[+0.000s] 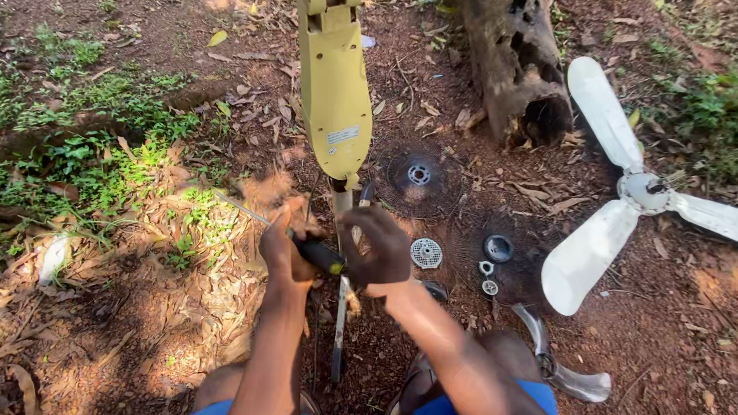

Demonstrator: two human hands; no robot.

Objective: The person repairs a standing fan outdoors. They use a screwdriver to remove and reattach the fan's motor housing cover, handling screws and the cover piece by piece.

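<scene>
My left hand (284,246) grips a screwdriver (245,210) by its dark handle, its thin metal shaft pointing up and left. My right hand (376,247) is closed around the metal pole (341,316) of a standing fan, just below the yellow motor housing (334,93) that lies on the dirt, pointing away from me. The pole runs back between my knees. The two hands almost touch.
A white three-blade fan blade (644,194) lies at the right. A round wire grille (417,176), a small round grey cap (426,253), a dark knob (498,247) and small rings (488,277) sit on the soil. A hollow tree stump (516,56) stands behind; grass at left.
</scene>
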